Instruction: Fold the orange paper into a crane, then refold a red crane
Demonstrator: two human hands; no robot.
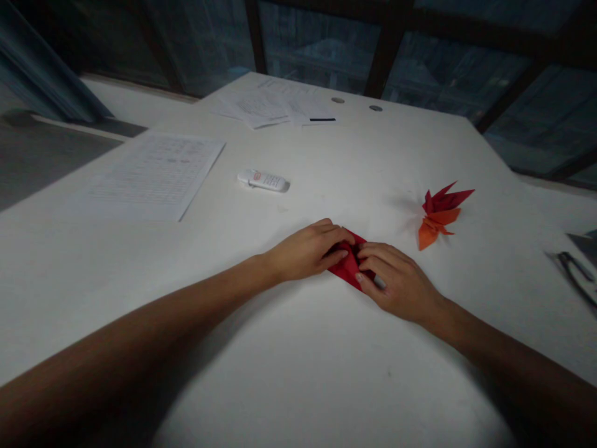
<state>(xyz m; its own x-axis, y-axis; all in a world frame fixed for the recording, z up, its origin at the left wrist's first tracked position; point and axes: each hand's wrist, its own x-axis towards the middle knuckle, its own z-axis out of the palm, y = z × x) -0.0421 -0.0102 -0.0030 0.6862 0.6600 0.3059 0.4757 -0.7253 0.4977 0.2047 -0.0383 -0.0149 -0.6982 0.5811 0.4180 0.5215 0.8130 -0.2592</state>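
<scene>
Between my two hands, low over the white table (pixel 280 348), is a partly folded piece of red origami paper (pixel 347 269). My left hand (pixel 313 247) grips its left side, thumb and fingers closed on the paper. At the opposite side, my right hand (pixel 396 277) pinches the paper between thumb and fingers. A raised flap shows in the middle, while the fingers cover much of the edges. To the right on the table lie a folded red paper crane (pixel 445 199) and an orange one (pixel 433 227), touching each other.
A white remote-like device (pixel 263 180) lies beyond my left hand. Printed sheets (pixel 153 174) are at the left, with more papers (pixel 265 106) at the back beside two small round discs (pixel 375 108). A dark-handled tool (pixel 576 274) sits at the right edge.
</scene>
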